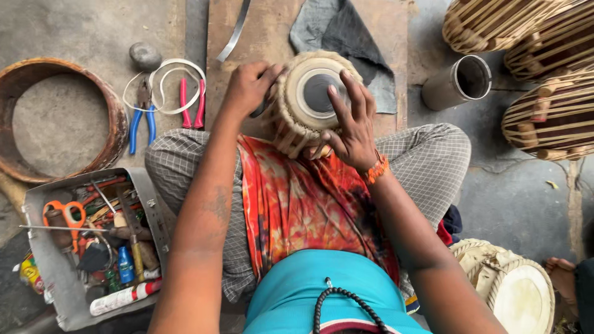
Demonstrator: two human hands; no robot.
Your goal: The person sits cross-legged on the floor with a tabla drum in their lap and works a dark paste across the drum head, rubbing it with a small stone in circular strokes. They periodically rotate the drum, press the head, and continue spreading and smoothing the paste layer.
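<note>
Head view, looking straight down at a seated person with crossed legs. Small round drum with a pale skin head, dark centre disc and woven strap lacing (307,99) rests tilted against the lap, at the front edge of an orange tie-dyed cloth (297,198) spread over the knees. Right hand (352,127) lies over the drum's near right side, fingers spread wide, palm on the rim and lacing, fingertips reaching onto the skin; it steadies the drum rather than closing round it. Left hand (249,88) is curled into a loose fist at the drum's left edge, closed on a small dark tool (260,110) of which only a bit shows; its kind cannot be told. Drum sits over a brown wooden board (219,74) on the floor, with a grey rag (346,37) just beyond it. Left of the board: blue-handled pliers (142,120) and red-handled pliers (192,102) with a loop of white cord (167,71) across them, near a rusty metal ring (111,117). Grey metal tray of mixed hand tools (62,278) sits beside the left knee. Short metal cylinder (458,83) lies to the right.
</note>
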